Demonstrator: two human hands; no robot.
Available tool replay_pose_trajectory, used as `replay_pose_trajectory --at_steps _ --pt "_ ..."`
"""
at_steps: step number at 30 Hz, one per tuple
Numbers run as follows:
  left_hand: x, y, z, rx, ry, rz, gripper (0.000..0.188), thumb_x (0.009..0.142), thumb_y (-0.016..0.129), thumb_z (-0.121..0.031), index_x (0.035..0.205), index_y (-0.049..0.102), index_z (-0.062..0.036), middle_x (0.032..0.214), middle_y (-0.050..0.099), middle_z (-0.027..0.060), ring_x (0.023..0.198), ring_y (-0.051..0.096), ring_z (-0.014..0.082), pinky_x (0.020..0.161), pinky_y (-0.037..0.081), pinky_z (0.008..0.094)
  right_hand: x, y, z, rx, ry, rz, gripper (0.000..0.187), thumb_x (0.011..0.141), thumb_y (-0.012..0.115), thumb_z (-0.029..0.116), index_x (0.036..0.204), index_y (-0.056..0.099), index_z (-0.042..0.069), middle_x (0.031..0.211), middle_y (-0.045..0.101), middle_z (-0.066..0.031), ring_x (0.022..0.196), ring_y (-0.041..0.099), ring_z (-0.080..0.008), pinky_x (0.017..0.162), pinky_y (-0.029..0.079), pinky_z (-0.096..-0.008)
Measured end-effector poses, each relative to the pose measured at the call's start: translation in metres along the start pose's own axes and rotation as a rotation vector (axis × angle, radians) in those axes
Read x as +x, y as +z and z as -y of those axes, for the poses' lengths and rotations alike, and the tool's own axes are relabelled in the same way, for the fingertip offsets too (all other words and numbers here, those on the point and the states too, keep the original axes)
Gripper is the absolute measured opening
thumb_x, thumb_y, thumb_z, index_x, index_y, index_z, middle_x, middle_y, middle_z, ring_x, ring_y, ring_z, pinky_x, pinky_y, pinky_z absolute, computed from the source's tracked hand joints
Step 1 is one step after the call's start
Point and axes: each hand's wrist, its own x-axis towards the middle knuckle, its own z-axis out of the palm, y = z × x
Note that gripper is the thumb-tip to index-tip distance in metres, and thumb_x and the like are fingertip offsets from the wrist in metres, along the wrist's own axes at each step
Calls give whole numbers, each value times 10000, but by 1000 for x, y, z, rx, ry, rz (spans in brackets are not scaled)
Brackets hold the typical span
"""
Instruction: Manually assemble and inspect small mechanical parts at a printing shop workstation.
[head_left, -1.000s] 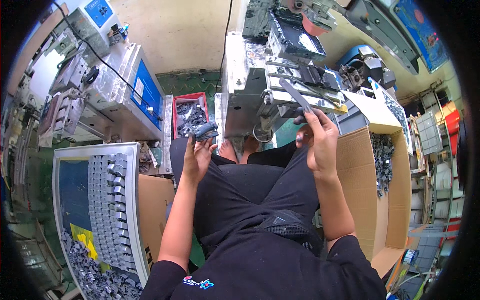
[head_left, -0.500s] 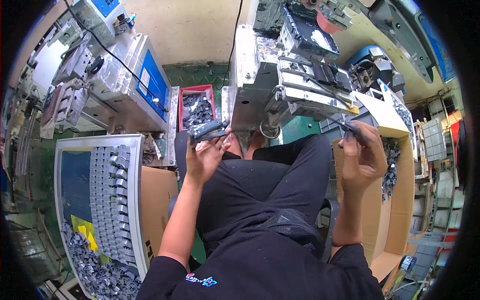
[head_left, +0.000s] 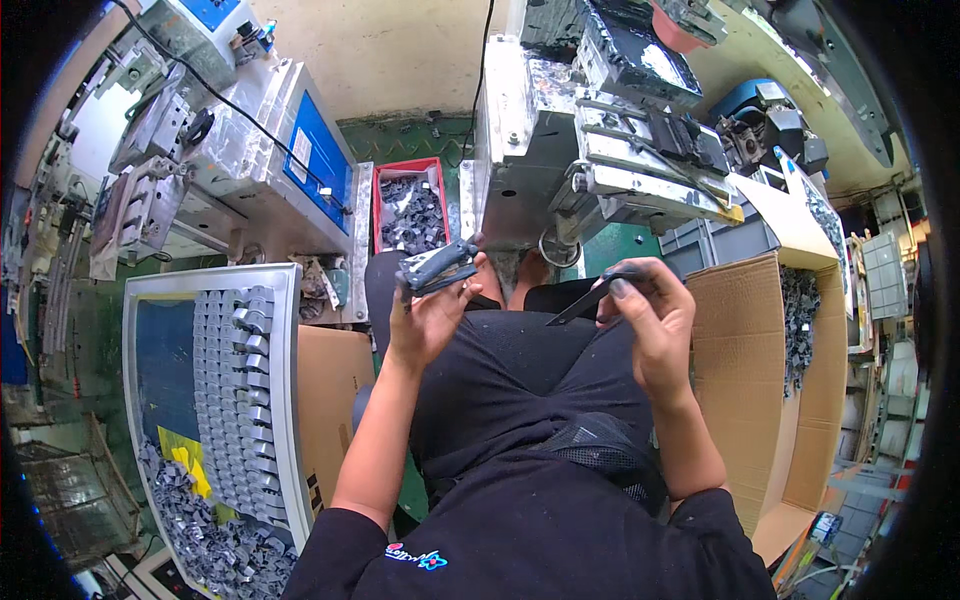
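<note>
Above my lap, my left hand (head_left: 428, 318) is raised with its fingers closed round a dark grey moulded part (head_left: 440, 268), whose exact kind I cannot tell. Across from it, my right hand (head_left: 655, 325) pinches a thin, dark, blade-like tool (head_left: 578, 304) between thumb and fingers. The tool's tip points down and left, apart from the grey part. Dark smudges or coverings show on some fingertips.
On my left, a framed tray (head_left: 290, 400) holds rows of grey parts and a loose heap. A red bin (head_left: 378, 210) of dark pieces stands ahead between machines (head_left: 515, 150). An open cardboard box (head_left: 735, 330) with dark pieces is at my right.
My right hand has come left and down toward my lap, and its tool now points lower left. The left hand still holds the grey part; the whole view has shifted slightly.
</note>
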Motion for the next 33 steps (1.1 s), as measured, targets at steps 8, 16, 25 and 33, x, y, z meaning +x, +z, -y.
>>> replay_pose_trajectory --at_steps 8,16,25,33 --pt "-2 -8 6 173 25 -125 891 895 547 -695 1470 417 -26 1552 381 172 1418 401 302 1067 411 401 0 -1 -18 -296 -14 -54 178 915 694 29 1074 675 -49 940 706 -60 834 651 -85 768 528 -228" --pt "-3 -11 9 220 40 -159 805 933 535 -640 1462 433 -42 1546 392 175 1413 409 308 1054 416 394 5 -3 -16 -424 -93 -79 175 897 720 28 1057 694 -38 939 713 -50 813 648 -77 740 504 -212" --pt "-1 -2 8 191 6 -132 791 933 535 -636 1454 445 -49 1519 432 165 1402 420 303 1066 397 409 14 -1 -9 -714 -419 37 181 814 753 -35 990 718 -14 933 704 -111 791 664 -147 708 517 -250" --pt "-1 -4 8 202 15 -102 773 927 544 -636 1446 460 -69 1500 455 161 1380 440 293 1078 386 421 17 2 4 -806 -643 157 273 747 779 -85 990 745 34 973 686 -119 822 680 -203 680 546 -274"
